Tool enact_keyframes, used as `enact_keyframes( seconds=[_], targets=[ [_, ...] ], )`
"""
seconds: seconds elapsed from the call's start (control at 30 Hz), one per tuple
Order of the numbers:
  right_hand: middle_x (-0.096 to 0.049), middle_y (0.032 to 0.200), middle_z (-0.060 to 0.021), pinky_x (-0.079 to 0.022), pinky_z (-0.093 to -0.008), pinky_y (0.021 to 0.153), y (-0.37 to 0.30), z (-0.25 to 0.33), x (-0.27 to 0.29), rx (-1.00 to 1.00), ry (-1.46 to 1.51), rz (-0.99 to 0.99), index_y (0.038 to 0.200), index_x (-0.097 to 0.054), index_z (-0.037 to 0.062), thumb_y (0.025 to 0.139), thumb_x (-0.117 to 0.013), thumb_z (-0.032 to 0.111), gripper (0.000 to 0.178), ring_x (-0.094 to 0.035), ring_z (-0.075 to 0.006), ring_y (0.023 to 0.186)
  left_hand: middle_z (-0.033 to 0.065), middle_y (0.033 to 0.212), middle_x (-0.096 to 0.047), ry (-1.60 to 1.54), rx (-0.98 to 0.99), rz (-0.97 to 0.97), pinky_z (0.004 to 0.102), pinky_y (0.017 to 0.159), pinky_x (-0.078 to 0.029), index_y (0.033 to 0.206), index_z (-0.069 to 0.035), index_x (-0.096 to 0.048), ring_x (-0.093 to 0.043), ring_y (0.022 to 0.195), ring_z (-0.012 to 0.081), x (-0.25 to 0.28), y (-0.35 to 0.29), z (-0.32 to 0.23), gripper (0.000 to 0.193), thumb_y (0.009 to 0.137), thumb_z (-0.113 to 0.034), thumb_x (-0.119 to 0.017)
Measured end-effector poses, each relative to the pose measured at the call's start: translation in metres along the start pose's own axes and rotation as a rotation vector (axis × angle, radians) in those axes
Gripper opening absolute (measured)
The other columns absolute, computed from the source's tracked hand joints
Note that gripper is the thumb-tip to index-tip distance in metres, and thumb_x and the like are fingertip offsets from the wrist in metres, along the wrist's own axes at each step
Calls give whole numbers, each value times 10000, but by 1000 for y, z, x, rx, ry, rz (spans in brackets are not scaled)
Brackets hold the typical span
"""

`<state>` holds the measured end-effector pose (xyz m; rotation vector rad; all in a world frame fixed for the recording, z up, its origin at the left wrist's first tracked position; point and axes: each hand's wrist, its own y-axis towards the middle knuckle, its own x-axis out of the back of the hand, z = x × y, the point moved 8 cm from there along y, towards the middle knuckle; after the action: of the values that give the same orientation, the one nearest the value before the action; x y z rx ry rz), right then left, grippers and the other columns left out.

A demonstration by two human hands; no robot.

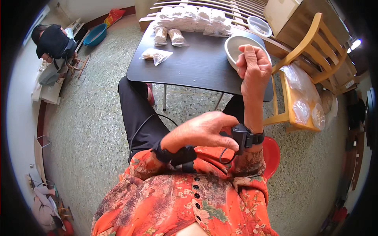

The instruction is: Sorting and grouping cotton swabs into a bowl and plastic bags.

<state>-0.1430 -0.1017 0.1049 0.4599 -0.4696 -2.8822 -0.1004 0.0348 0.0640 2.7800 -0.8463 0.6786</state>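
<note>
From my remote post, taking the clock from the middle of the head view, I am seeing a dark table stretching across twelve o'clock. Its smooth top is bearing a row of packed clear bags along the far edge, two bagged bundles of thin sticks nearer, and a partly filled bag towards eleven.

At one o'clock a pale bowl is resting on the table; the right hand is hovering in front of it, fingers curling into a fist, and I cannot tell whether anything is inside. The left hand is reaching across to the black wrist device on the right wrist, just past centre towards four; thumb and fingers are bracketing it, but I cannot tell whether they are gripping.

A wooden chair is standing at two, carrying plastic bags. A red basin is sitting at four on the speckled floor. Another person is sitting at ten, near a blue basin.
</note>
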Motion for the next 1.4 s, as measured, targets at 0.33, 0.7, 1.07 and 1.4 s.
enact_keyframes(
  seconds=[0.33,0.7,1.07,1.4],
  targets=[
    [-553,591,-21,-290,-195,413,-59,-73,-5,-402,31,292,797,-583,41,961,-457,390,406,-389,-49,438,15,654,-522,-1381,-39,-839,272,515,-403,853,-53,-574,-482,553,138,116,24,78,336,948,-361,-483],
    [-572,1058,-114,-479,-263,801,-138,-60,-57,-499,-44,589,1275,-448,-29,745,-770,229,671,-578,-151,941,15,586,-508,-907,-162,-1227,247,380,-388,827,-41,-576,-453,429,93,137,4,86,320,938,-329,-490],
    [-609,1011,-61,-449,-263,844,-155,-73,-62,-612,73,589,1170,-520,-23,830,-665,123,397,-564,-118,935,67,651,-565,763,-333,-1066,349,470,-437,795,-71,-532,-568,535,251,106,7,-7,161,827,-172,-653],
    [-645,786,-63,-473,-220,548,-78,-52,19,-388,-341,228,896,-620,3,893,-603,160,158,-588,-92,625,148,612,-477,541,-72,-742,402,518,-425,720,-39,-481,-518,578,363,116,6,41,268,864,-224,-611]
  ],
)
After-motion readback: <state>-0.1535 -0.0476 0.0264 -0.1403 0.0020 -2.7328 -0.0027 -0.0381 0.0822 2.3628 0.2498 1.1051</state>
